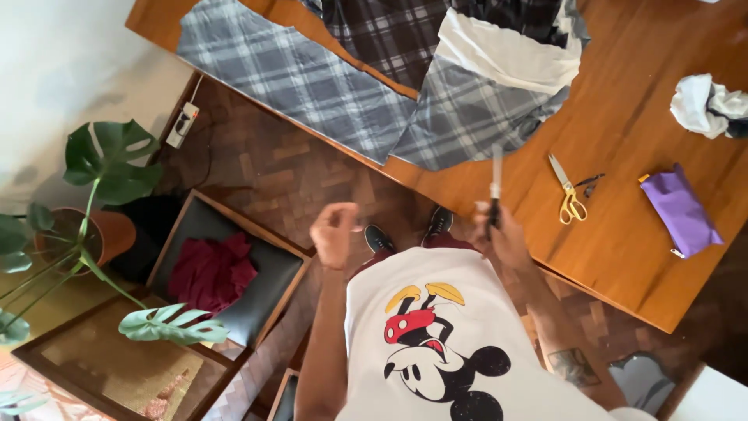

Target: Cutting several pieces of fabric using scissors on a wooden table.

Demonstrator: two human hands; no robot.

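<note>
I look straight down my own body, over a white T-shirt with a cartoon print. My right hand (505, 235) is closed around a long thin tool (495, 183) with a dark handle and pale blade, pointing toward the wooden table (623, 234). My left hand (335, 232) hangs in the air over the floor, fingers loosely curled, holding nothing. On the table lie grey plaid fabric pieces (312, 78), with a white cloth (506, 54) on top. Yellow-handled scissors (567, 191) lie just right of my right hand.
A purple pouch (682, 210) and a crumpled white cloth (705, 105) lie on the table's right side. A chair with dark red fabric (210, 273) stands to the left, beside a potted leafy plant (93, 203). A power strip (183, 125) lies on the parquet floor.
</note>
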